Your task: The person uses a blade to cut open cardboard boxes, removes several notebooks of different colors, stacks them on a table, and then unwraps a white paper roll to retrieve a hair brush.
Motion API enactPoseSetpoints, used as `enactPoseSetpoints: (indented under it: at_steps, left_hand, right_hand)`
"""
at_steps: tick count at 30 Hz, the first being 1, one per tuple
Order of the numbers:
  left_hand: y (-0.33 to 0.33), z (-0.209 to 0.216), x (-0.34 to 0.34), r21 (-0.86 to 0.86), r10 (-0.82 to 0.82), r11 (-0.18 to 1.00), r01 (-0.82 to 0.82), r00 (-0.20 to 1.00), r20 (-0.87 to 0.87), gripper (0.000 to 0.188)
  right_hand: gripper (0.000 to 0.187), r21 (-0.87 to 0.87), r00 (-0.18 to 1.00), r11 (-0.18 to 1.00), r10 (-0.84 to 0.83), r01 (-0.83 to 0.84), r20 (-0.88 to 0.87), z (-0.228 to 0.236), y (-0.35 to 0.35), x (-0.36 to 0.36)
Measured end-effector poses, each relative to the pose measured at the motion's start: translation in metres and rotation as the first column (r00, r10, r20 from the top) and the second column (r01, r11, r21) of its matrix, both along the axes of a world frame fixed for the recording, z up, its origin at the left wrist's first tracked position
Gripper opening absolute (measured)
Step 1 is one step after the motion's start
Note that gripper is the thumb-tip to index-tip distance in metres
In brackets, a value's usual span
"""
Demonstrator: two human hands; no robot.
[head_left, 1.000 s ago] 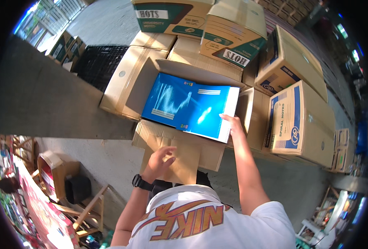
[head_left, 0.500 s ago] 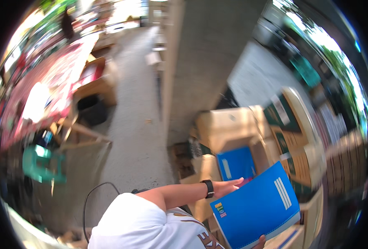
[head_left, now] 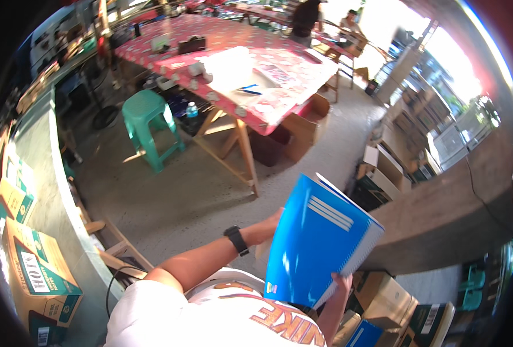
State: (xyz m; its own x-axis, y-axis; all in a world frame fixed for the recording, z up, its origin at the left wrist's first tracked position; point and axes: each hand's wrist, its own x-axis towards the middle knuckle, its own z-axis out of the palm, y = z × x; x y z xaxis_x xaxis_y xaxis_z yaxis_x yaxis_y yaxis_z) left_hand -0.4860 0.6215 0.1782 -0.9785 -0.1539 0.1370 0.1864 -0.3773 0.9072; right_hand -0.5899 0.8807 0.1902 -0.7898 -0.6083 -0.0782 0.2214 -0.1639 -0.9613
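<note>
Blue spiral notebook [head_left: 326, 243]: held up in front of the white shirt [head_left: 233, 306], tilted, with its coil running down the right-hand edge; white stripes are printed on the cover, and a white page edge is shown at the top.
Right hand [head_left: 342, 282]: closed on the coil edge near the bottom, the notebook being gripped there.
Left hand [head_left: 263, 229]: placed at the notebook's left edge; its fingers are hidden behind the cover, so whether it is gripping cannot be told.
Black wristwatch [head_left: 236, 240]: worn on the left wrist.
Second blue notebook [head_left: 363, 335]: seen at the lower right, among cardboard cartons [head_left: 384, 296].
Counter [head_left: 262, 117]: covered with a red patterned cloth and supported on wooden legs; strong sunlight is thrown across it, and slim blue pen-like items [head_left: 249, 89] are laid near its front edge.
Green plastic stool [head_left: 146, 110]: stood on the concrete floor [head_left: 170, 202], just left of the counter.
Open carton [head_left: 303, 133]: set below the counter's right end.
Green-and-brown carton [head_left: 39, 277]: seen at the far left, beyond a pale ledge [head_left: 71, 231].
Concrete pillar [head_left: 447, 211]: seen to the right of the notebook.
Person in dark clothing [head_left: 307, 22]: seen beyond the counter.
</note>
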Motion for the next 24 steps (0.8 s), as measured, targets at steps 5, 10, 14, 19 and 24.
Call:
enactPoseSetpoints:
  at_steps: [5,10,14,19,24]
  left_hand:
    - [-0.092,-0.007,0.093,0.127,0.292,0.946,-0.297,0.955,0.06,0.056]
    - [-0.153,-0.041,0.167,0.327,0.582,0.72,-0.612,0.789,0.195,0.059]
    - [-0.213,-0.042,0.189,0.53,0.682,0.524,-0.666,0.702,0.207,0.066]
    - [-0.311,-0.009,0.207,0.592,0.757,0.449,-0.669,0.637,0.145,0.083]
    - [-0.394,-0.002,0.229,0.455,0.802,0.123,-0.882,0.359,0.477,0.085]
  right_hand:
    - [0.053,-0.009,0.938,0.942,0.334,-0.335,0.096,0.031,-0.186,0.022]
    - [0.051,0.053,0.79,0.789,0.605,-0.612,0.102,0.016,-0.313,0.039]
    - [0.048,0.037,0.662,0.669,0.724,-0.742,0.193,0.014,-0.417,0.042]
    - [0.043,0.02,0.551,0.561,0.803,-0.827,0.226,0.007,-0.556,0.048]
    - [0.048,-0.042,0.415,0.441,0.869,-0.897,0.269,0.015,-0.68,0.065]
